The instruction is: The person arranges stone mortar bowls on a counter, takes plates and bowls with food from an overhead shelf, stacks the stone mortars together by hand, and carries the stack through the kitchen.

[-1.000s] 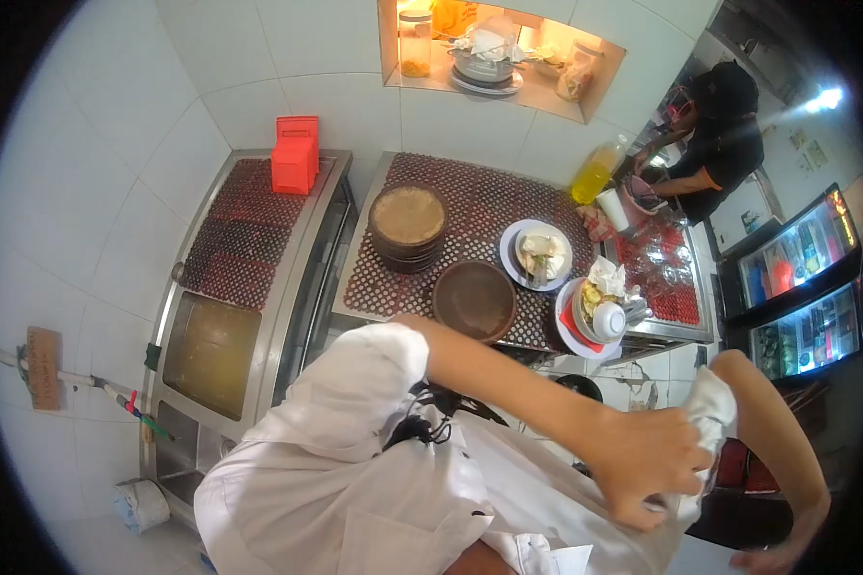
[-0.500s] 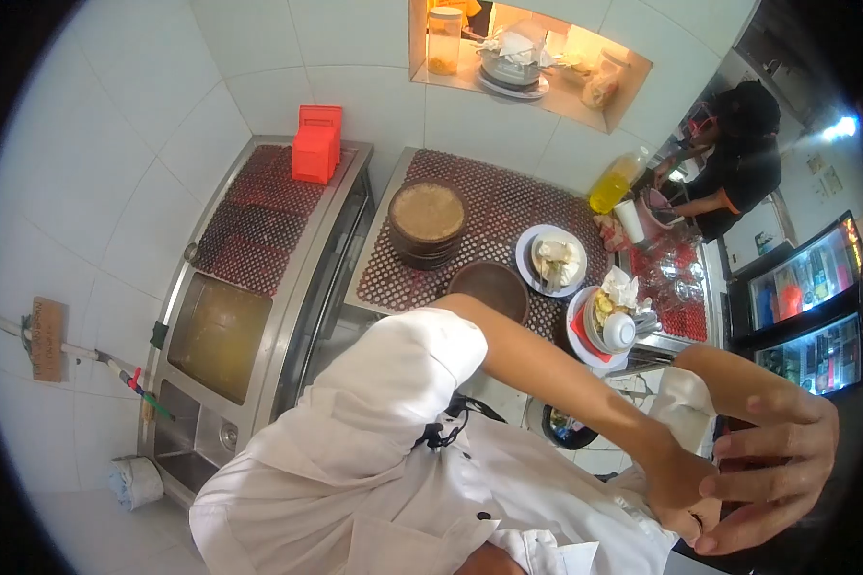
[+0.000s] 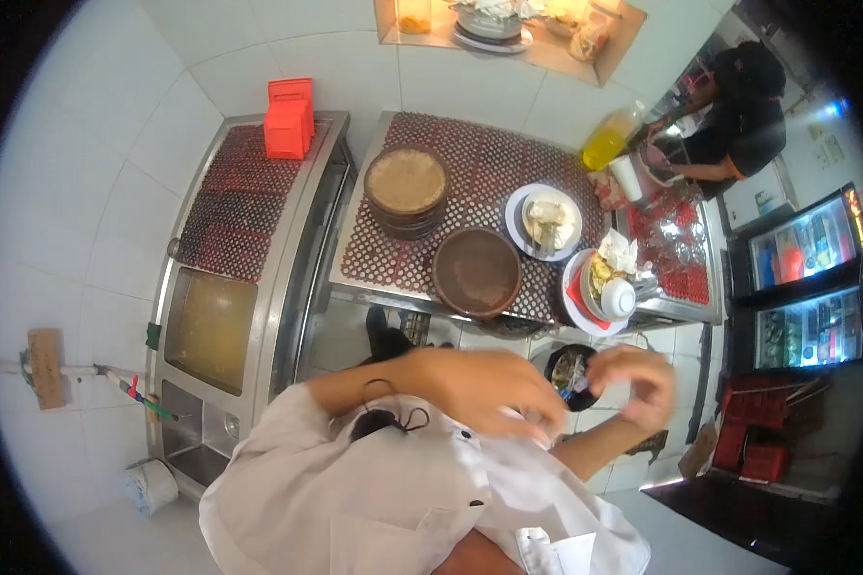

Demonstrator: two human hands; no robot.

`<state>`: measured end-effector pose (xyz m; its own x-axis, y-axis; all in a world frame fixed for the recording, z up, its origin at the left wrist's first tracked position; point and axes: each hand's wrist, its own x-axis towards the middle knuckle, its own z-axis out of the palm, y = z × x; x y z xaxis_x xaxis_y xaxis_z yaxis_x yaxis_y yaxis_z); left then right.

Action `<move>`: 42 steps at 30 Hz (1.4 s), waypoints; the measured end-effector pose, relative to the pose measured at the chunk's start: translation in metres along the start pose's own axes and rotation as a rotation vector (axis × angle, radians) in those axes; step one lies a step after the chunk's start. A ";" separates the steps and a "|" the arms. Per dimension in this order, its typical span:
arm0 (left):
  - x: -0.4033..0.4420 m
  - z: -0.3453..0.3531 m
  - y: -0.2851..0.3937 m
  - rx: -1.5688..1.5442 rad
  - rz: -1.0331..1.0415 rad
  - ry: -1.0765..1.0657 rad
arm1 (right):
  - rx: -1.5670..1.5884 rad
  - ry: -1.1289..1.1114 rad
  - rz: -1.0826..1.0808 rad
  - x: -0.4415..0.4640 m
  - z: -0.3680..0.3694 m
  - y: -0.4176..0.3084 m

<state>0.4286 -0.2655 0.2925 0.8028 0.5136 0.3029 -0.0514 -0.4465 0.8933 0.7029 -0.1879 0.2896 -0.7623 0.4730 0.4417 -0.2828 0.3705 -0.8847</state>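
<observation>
My left hand [image 3: 499, 395] is in front of my white shirt [image 3: 422, 489], blurred, with its fingers pointing right and down. Whether it pinches anything is unclear. To its right, my right hand [image 3: 635, 385] is raised with bent fingers apart and nothing seen in them. The hands do not touch. Beyond them, on the counter, lies a brown round bowl [image 3: 478, 273]. Behind it to the left is a stack of brown bowls [image 3: 408, 182]. Used dishes sit on a white plate [image 3: 513, 225], and another plate [image 3: 575, 307] holds a white cup [image 3: 618, 299] and food scraps.
A metal sink [image 3: 216, 331] filled with cloudy water is at left, near a red box [image 3: 289, 120]. An oil-like yellow bottle [image 3: 609, 139] stands by the wall. A black bin [image 3: 580, 395] is below the counter. Another person [image 3: 743, 115] works at back right, beyond glasses [image 3: 676, 240].
Both hands have moved left and come closer to my chest. My left hand has left my right arm. The view has shifted, and the brown bowl is now uncovered.
</observation>
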 end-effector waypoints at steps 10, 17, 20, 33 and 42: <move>-0.131 -0.033 0.049 -0.143 -0.380 0.287 | -0.341 0.160 0.588 -0.003 0.053 -0.020; -0.151 -0.038 0.049 -0.260 -0.365 -0.114 | -0.527 0.004 0.410 0.064 0.078 -0.015; -0.163 -0.038 0.054 -0.342 -0.400 -0.154 | -0.371 -0.213 0.309 0.076 0.091 -0.012; -0.152 0.028 0.050 0.694 -0.906 -0.122 | -0.271 -0.314 0.361 0.075 0.118 -0.012; -0.142 -0.025 0.056 0.051 -0.854 -0.497 | -0.207 -0.600 0.101 0.093 0.204 -0.009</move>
<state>0.2971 -0.3447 0.3077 0.7169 0.3172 -0.6209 0.6774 -0.1063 0.7279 0.5162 -0.3102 0.3082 -0.9895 0.0068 0.1447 -0.1199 0.5224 -0.8442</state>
